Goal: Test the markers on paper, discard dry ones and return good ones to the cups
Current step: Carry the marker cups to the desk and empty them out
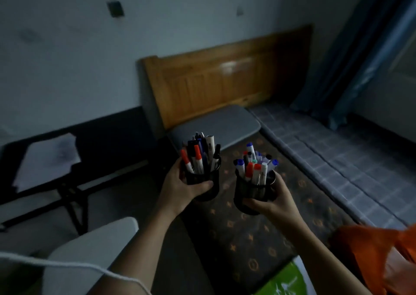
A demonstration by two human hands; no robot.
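I hold two black mesh cups full of markers above a dark patterned mat. My left hand (180, 186) grips the left cup (206, 178), which holds red, blue, black and white markers (199, 153). My right hand (275, 201) grips the right cup (251, 192) from below and the side; its markers (254, 165) have blue, red and white caps. Both cups are upright, side by side and apart. White sheets of paper (48, 159) lie on a small dark folding table at the left.
A bed with a wooden headboard (216, 85), a grey pillow (216, 123) and a checked cover (333, 159) lies ahead and right. An orange bag (378, 254) and a green-white packet (286, 281) sit at the bottom right. A grey cushion (90, 249) and white cord are bottom left.
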